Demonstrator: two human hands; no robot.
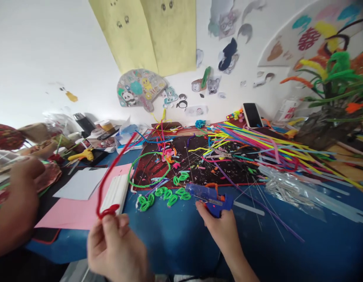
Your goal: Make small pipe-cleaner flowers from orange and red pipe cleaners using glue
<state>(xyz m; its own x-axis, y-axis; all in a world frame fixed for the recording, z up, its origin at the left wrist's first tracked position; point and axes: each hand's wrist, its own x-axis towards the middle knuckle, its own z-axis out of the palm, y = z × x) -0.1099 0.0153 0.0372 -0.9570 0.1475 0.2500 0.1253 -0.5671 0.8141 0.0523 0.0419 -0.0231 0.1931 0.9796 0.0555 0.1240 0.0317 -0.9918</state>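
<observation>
Left hand (117,246) pinches a red pipe cleaner (106,184) rising above it; right hand (222,227) grips blue glue gun (209,196).

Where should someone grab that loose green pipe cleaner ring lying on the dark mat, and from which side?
Take the green ring at its near-left arc, coming from above with a fingertip pinch. It lies flat as a thin wire loop, so only a pinch across the wire gets under it. That arc lies bare beside the white block, while the far side runs into pink scraps.
</observation>
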